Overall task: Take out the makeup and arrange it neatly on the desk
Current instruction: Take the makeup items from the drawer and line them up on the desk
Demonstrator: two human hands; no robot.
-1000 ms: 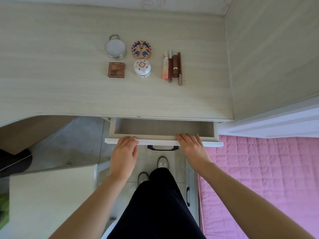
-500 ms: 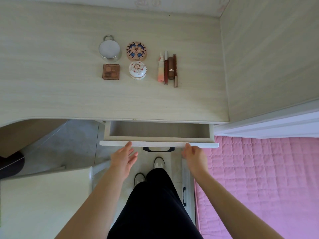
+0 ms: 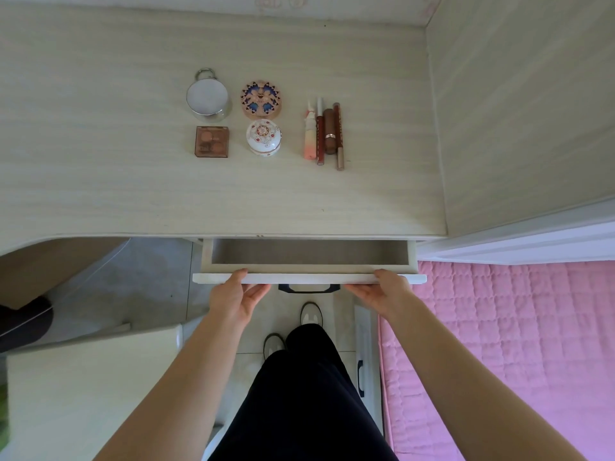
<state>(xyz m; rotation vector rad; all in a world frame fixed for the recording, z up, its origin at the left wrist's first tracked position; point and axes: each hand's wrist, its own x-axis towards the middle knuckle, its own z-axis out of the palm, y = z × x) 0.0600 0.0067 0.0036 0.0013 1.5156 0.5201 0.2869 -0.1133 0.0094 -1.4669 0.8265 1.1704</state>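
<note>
Fingers of left hand (image 3: 237, 298) and right hand (image 3: 382, 292) lie straight, pressing the drawer front (image 3: 309, 278).

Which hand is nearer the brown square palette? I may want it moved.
Left. The left hand is below the brown square palette, at the drawer front; the right hand is farther right.

The single head view looks steeply down, close over the desk (image 3: 100, 181) edge and open drawer (image 3: 309, 278).
</note>
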